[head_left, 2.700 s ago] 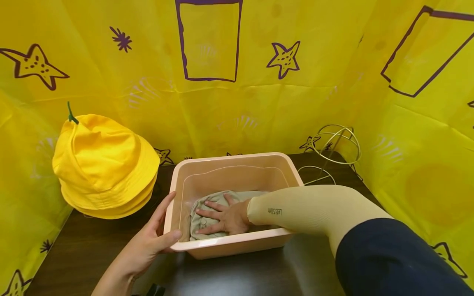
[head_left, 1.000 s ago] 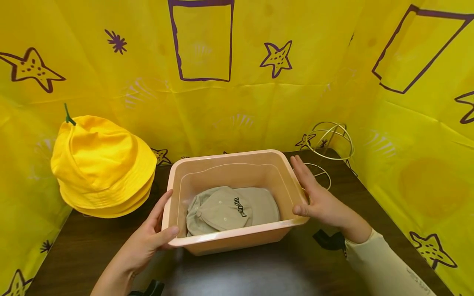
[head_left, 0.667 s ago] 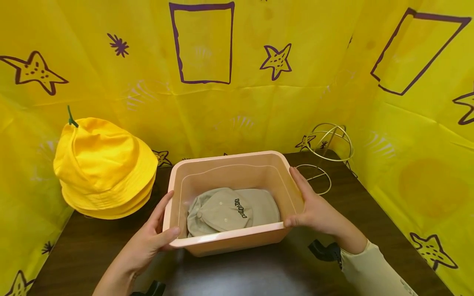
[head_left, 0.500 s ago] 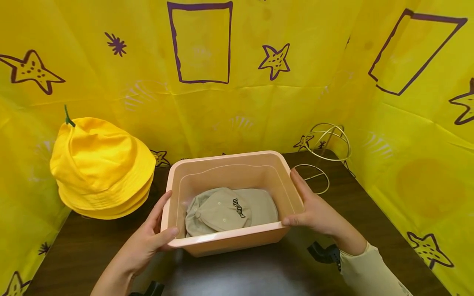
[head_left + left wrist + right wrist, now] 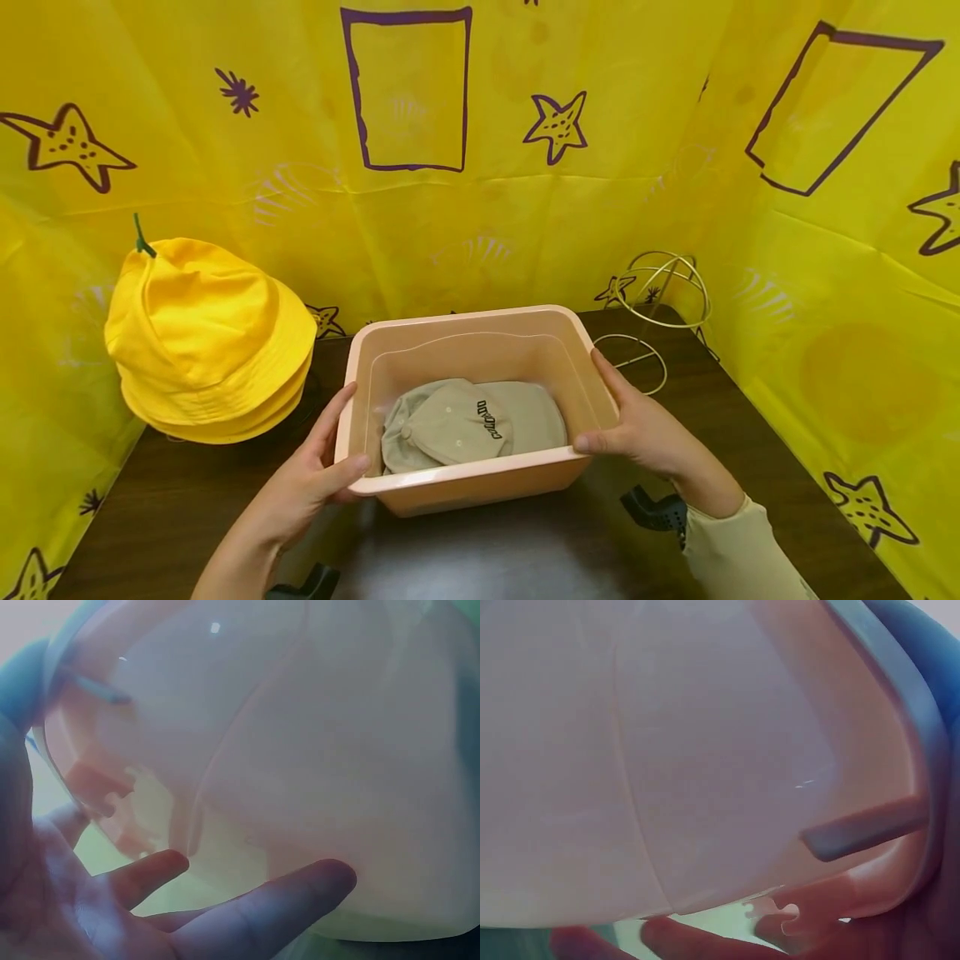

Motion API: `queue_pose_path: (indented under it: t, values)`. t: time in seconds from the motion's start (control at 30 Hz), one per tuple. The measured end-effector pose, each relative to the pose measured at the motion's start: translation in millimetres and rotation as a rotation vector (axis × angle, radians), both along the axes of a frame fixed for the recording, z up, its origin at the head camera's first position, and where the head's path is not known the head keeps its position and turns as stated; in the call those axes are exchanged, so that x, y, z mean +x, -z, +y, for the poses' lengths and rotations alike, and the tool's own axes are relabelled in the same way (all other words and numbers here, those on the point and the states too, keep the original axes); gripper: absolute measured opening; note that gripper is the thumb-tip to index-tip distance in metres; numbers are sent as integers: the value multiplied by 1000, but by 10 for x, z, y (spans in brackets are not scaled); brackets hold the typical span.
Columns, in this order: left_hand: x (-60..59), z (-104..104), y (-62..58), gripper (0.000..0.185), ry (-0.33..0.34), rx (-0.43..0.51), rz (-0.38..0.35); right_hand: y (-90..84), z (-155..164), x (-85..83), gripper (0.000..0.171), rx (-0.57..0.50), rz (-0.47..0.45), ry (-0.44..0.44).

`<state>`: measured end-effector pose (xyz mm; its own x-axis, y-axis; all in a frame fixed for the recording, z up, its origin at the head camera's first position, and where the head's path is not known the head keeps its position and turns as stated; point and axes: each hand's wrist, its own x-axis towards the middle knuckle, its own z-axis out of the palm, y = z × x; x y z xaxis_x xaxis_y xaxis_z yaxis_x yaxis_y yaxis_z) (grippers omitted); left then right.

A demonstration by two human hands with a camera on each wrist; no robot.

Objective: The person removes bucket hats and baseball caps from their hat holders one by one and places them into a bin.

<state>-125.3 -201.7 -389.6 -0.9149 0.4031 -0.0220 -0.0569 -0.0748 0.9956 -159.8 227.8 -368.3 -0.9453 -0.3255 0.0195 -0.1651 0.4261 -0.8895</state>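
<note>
A peach plastic tub [image 5: 465, 321] stands on the dark table [image 5: 487, 550] with a beige baseball cap [image 5: 457, 425] lying flat inside it. My left hand [image 5: 330, 450] holds the tub's left side, thumb over the near rim. My right hand [image 5: 615, 412] holds the right side, its thumb on the near right corner. In the left wrist view the tub wall [image 5: 315, 750] fills the frame with the fingers [image 5: 262, 915] spread beneath it. The right wrist view shows the tub's underside and rim [image 5: 667, 750] and fingertips [image 5: 705, 945] below.
A yellow bucket hat [image 5: 210, 333] with a green stem sits raised at the left. A gold wire stand [image 5: 663, 292] stands at the back right corner. Yellow star-printed sheets wall in the back and both sides.
My right hand left the cap inside the tub, came out and took hold of the tub's right side. The left hand stayed on the left rim. The tub shifted slightly.
</note>
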Motion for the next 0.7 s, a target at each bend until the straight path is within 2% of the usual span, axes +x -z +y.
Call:
queue_pose_path:
  t: [0.2, 0.43, 0.6, 0.7]
  values:
    - [-50, 126, -6, 89, -15, -15, -31, -1, 123, -54, 123, -41, -18, -26]
    - [-131, 282, -5, 92, -18, -18, -62, -14, 268, -86, 120, -15, -23, -23]
    - [-154, 311, -7, 92, -20, -28, -63, -14, 302, -96, 120, -27, -40, -36]
    - [-168, 295, -26, 92, -5, -70, -45, -27, 303, -99, 120, -34, -41, -37]
